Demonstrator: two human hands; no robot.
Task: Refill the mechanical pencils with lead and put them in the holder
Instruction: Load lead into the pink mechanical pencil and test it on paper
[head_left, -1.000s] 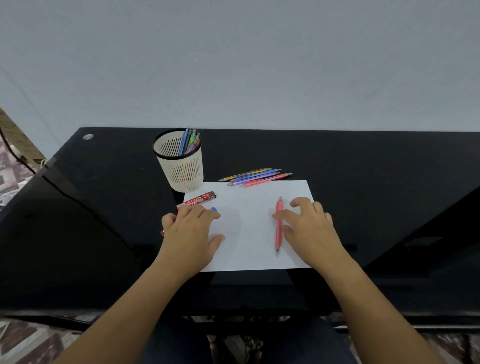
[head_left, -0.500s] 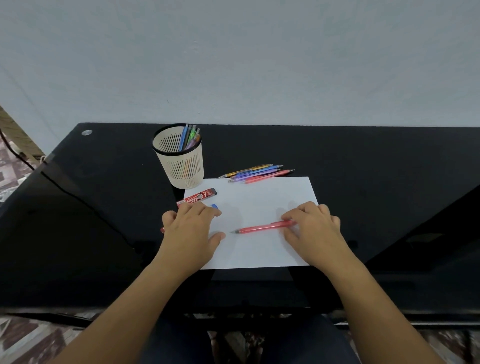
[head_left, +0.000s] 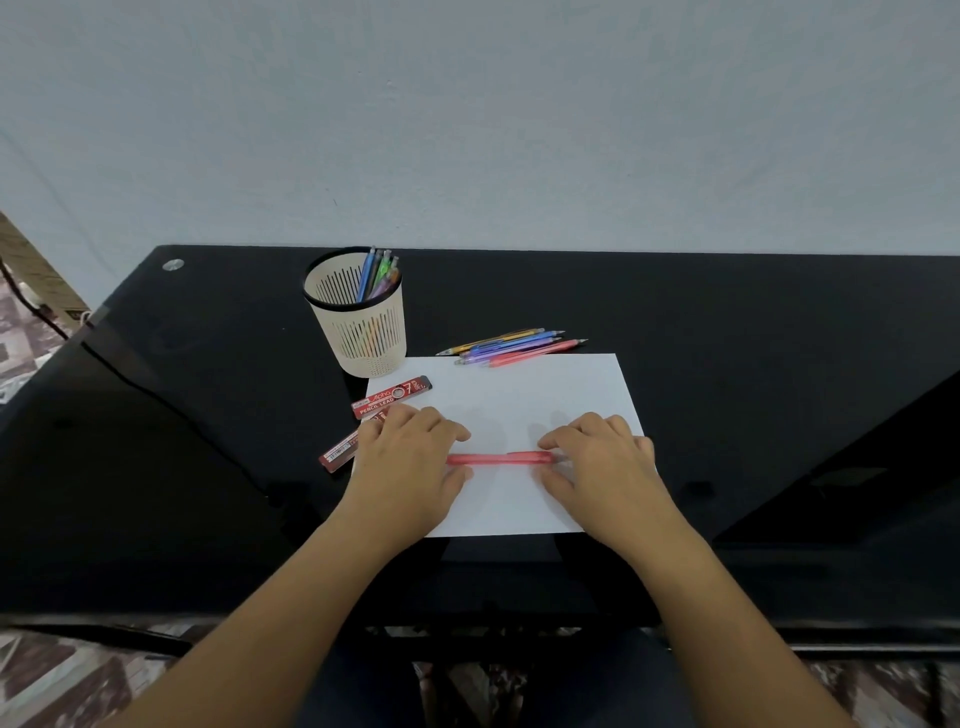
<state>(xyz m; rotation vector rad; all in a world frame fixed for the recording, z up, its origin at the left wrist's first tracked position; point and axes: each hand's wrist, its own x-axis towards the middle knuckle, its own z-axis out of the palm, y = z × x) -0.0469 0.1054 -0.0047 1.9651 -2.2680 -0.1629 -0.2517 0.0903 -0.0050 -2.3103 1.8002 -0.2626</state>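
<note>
- One red mechanical pencil (head_left: 498, 458), slim and translucent plastic, is lying crosswise between the person's two hands, low over the paper; whether it is touching the sheet cannot be told.
- The left hand (head_left: 410, 467) is gripping the pencil's left end, fingers curled over it and thumb beneath.
- The right hand (head_left: 602, 467) is pinching the right end between curled fingers and thumb.
- One sheet of white paper (head_left: 519, 395), flat and rectangular, is lying on the glossy black desk (head_left: 727, 364) under both hands.
- One holder (head_left: 358, 332), a cream round cup with slotted walls and a black rim, is standing upright just beyond the paper's far left corner.
- Several coloured pencils (head_left: 378, 273) are leaning inside it against the right wall; their exact number is hard to tell.
- At least four loose pencils (head_left: 511, 344), yellow, blue, purple and red, are lying side by side at the paper's far edge.
- Two lead cases, flat red rectangles, are lying at the paper's left edge: the printed case (head_left: 392, 397) is sitting near the holder's base, and the second case (head_left: 340, 453) is sitting partly hidden beneath the left hand.
</note>
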